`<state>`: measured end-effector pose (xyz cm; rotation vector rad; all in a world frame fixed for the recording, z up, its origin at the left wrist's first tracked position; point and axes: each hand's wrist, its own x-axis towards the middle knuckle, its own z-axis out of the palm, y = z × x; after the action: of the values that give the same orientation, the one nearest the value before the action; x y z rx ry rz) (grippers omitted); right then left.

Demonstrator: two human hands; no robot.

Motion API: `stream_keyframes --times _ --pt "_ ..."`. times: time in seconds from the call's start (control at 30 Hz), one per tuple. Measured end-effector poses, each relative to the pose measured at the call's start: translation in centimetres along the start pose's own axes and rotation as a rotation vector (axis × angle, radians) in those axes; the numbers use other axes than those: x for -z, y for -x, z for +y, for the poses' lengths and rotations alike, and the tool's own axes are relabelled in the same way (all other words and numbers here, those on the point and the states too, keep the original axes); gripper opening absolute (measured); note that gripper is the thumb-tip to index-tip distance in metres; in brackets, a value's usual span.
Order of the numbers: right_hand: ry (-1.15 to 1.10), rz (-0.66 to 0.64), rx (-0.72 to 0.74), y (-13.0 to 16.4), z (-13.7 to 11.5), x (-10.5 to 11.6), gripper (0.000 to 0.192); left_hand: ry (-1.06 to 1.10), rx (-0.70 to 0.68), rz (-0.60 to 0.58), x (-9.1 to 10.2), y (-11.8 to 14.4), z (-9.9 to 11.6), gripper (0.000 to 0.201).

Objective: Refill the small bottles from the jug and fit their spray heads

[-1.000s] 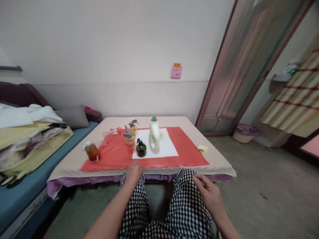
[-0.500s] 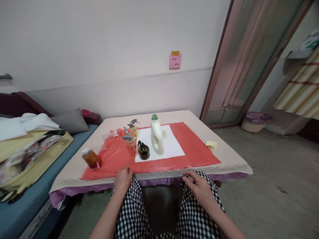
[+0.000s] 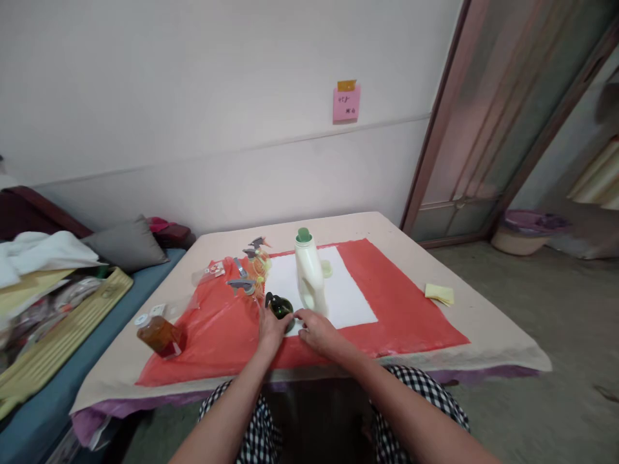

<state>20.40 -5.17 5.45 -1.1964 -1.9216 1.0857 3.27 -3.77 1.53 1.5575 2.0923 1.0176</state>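
Note:
A dark green pump bottle stands on the white sheet, its lower part partly hidden by my hands. My left hand is closed around its near left side, thumb across the front. Just to the right, my right hand has bent fingers apart, its fingertips at the bottle's near right edge; I see nothing held in it. Behind that hand rises a tall cream jug with a green cap. Grey trigger spray heads on clear bottles are grouped left of the sheet.
A jar of amber liquid stands at the table's left. Red plastic lies under the white sheet. A yellow folded cloth is at the right, and a small pale green round item lies behind the jug. A bed adjoins the left.
Both hands have left my knees and moved forward over the table to the dark green pump bottle. My left hand has closed around it. The view has shifted closer to the table.

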Motion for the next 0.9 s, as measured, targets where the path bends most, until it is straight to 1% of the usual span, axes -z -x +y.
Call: stream_keyframes --times 0.1,0.17,0.23,0.27,0.33,0.4,0.43,0.5,0.57,0.63,0.73,0.8,0.87,0.9 --pt "-0.098 -0.016 -0.103 -1.0 2.0 -0.9 0.032 0.020 0.043 0.005 -0.5 -0.3 -0.4 0.076" --pt "-0.194 -0.022 -0.199 -1.2 3.4 -1.2 0.021 0.036 0.070 0.023 -0.7 -0.3 -0.2 0.073" --pt "-0.321 -0.035 -0.299 -1.1 4.3 -1.3 0.008 0.067 0.085 0.050 -0.5 -0.3 0.2 0.072" --pt "-0.397 -0.040 -0.346 -1.0 4.6 -1.2 0.006 0.089 0.085 0.061 -0.1 -0.3 0.5 0.071" --pt "-0.563 -0.048 -0.425 -0.7 4.4 -1.0 0.030 0.142 0.070 0.061 0.9 -0.2 1.2 0.069" --pt "-0.722 -0.063 -0.461 -0.3 3.6 -0.6 0.056 0.244 0.025 0.030 2.2 0.1 2.1 0.068" --pt "-0.833 -0.089 -0.461 -0.1 3.1 -0.3 0.065 0.326 -0.008 0.012 2.9 0.3 2.5 0.070" --pt "-1.109 -0.183 -0.439 0.4 2.1 0.1 0.072 0.577 -0.074 -0.044 4.0 0.8 3.4 0.075" --pt "-1.355 -0.279 -0.423 0.7 1.4 0.3 0.068 0.733 -0.094 -0.091 4.6 1.1 4.2 0.081" --pt "-1.457 -0.302 -0.439 0.8 1.2 0.3 0.059 0.785 -0.080 -0.115 4.8 1.4 4.9 0.089" --pt "-1.516 -0.238 -0.483 0.7 1.3 0.1 0.047 0.804 -0.063 -0.161 4.7 1.5 5.3 0.099" --pt "-1.556 -0.200 -0.498 0.7 1.5 0.1 0.043 0.821 -0.071 -0.187 4.5 1.5 5.3 0.101" --pt "-1.570 -0.171 -0.511 0.7 1.5 0.1 0.041 0.875 -0.076 -0.175 4.3 1.5 5.2 0.094" --pt "-1.568 -0.152 -0.515 0.7 1.5 0.1 0.040 0.916 -0.065 -0.160 4.2 1.5 5.2 0.087"
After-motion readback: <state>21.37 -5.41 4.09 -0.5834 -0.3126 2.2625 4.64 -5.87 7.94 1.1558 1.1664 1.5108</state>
